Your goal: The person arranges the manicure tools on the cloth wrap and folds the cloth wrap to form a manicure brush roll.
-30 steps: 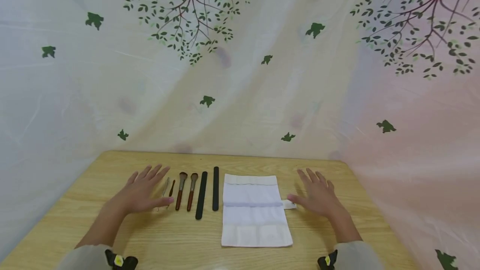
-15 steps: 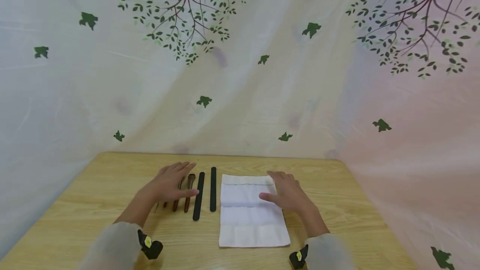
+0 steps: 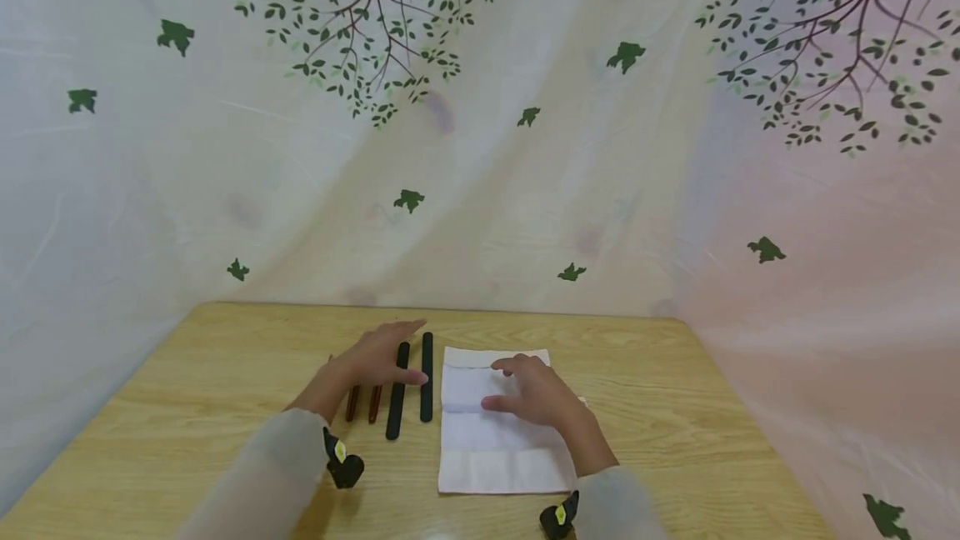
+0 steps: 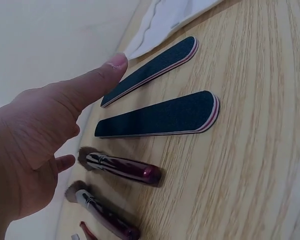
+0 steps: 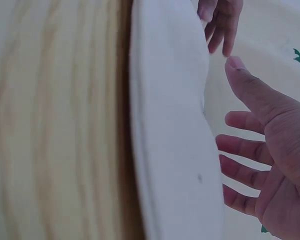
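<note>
Across the back of the table [image 3: 675, 415] I have a pale backdrop [image 3: 315, 198] printed with leaves. On the tabletop the white cloth [image 3: 480, 432] lies spread flat, with a row of tools to its left.

The right hand [image 3: 534, 394] hangs above the cloth, fingers loosely bent and thumb apart, grasping nothing; I can't tell whether a fingertip touches the fabric. The left hand [image 3: 375, 354] is likewise released, reaching over the tools with its thumb extended across the dark file nearest the cloth [image 3: 427, 402]; contact there is unclear.

Beside it lies the second dark file [image 4: 160, 116], then two brushes [image 4: 125, 169] with reddish handles, and a small reddish tool [image 4: 87, 231] cut off by the left wrist view.

I read this step as positioning, nothing gripped yet. From here, I'd say any pick-up calls for lowering one hand and pinching a single piece without nudging its neighbours.
</note>
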### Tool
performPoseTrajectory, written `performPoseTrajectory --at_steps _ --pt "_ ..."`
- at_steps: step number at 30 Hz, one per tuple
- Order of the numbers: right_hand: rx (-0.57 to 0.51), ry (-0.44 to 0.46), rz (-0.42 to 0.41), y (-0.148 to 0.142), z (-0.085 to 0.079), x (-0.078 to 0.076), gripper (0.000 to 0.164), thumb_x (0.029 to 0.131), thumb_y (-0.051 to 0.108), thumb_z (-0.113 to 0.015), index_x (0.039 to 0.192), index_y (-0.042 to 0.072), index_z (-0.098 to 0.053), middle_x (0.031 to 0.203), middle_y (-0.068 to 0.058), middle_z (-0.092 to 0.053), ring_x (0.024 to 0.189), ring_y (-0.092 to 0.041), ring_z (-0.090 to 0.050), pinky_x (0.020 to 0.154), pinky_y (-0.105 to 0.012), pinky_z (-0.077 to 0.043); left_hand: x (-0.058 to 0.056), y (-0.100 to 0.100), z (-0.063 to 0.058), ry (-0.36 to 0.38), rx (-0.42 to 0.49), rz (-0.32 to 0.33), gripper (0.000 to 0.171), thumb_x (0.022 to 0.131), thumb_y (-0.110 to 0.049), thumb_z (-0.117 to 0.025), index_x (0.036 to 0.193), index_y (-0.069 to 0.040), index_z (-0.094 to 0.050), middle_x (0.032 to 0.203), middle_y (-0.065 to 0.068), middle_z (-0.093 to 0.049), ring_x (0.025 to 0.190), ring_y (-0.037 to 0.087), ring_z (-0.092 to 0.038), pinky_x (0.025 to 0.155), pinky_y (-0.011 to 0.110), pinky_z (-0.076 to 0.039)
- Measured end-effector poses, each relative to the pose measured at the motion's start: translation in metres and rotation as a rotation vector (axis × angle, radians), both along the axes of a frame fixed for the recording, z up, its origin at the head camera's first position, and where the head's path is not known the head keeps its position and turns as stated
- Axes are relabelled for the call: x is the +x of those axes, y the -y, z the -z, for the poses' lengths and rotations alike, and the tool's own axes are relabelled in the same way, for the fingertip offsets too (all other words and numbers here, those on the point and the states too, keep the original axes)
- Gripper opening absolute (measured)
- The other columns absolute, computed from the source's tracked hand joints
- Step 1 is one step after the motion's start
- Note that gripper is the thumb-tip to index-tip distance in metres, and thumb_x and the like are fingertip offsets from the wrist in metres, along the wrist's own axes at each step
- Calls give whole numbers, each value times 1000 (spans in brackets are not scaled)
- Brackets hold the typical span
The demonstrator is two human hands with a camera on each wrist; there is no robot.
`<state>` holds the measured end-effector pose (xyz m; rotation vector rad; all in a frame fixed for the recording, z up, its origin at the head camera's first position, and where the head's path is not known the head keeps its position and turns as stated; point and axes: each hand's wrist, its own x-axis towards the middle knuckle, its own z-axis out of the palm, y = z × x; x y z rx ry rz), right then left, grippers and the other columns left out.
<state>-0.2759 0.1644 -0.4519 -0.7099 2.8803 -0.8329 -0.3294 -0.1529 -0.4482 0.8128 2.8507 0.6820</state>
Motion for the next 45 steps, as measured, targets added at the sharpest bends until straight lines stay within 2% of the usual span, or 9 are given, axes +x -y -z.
performPoseTrajectory --at_steps 6,10,16,23,30,36,40,45 --pt "-45 64 -50 18 1 -2 56 88 42 -81 132 10 -68 116 -5 -70 108 -22 -63 94 -43 -52 -7 -6 6 76 19 -38 98 86 -53 -80 161 -12 -32 162 15 -37 148 41 -31 116 68 -22" --pt "-84 97 -67 27 3 -2 48 87 35 -83 127 12 -71 107 1 -70 100 -16 -62 88 -37 -53 -10 -10 7 87 11 -52 100 84 -53 -81 161 -13 -32 162 15 -36 149 40 -31 116 66 -24" --pt "-147 115 -105 33 11 -2 38 89 24 -82 124 13 -72 99 6 -69 92 -10 -61 85 -32 -52 -11 -14 6 101 12 -53 99 84 -50 -82 161 -11 -32 162 17 -35 149 42 -30 115 69 -22" --pt "-241 121 -151 31 20 -4 33 92 22 -79 123 11 -73 97 8 -69 89 -9 -62 83 -29 -52 -15 -17 9 109 -13 -44 98 86 -49 -81 161 -11 -32 162 17 -36 148 43 -31 114 71 -21" --pt "-356 169 -154 30 27 -6 32 91 18 -80 121 10 -74 96 6 -71 87 -11 -63 79 -25 -51 -15 -19 5 118 -18 -50 96 86 -49 -81 161 -11 -33 160 17 -39 147 43 -33 115 69 -21" --pt "-366 196 -125 30 32 -8 23 92 19 -79 114 14 -78 93 8 -71 85 -9 -62 78 -24 -50 -15 -21 4 124 -53 -63 98 84 -51 -82 161 -16 -33 161 13 -38 146 42 -34 114 69 -24" --pt "-350 181 -107 30 33 -8 18 92 18 -79 109 14 -79 92 8 -71 83 -8 -61 75 -23 -50 -13 -23 2 159 -70 -70 98 83 -51 -83 162 -20 -32 162 12 -37 146 45 -31 112 71 -25" --pt "-317 141 -116 31 34 -7 16 91 18 -79 106 12 -80 92 7 -72 80 -7 -58 73 -23 -48 -12 -23 0 170 -71 -65 98 83 -47 -84 161 -17 -32 163 12 -35 147 45 -28 113 72 -23"
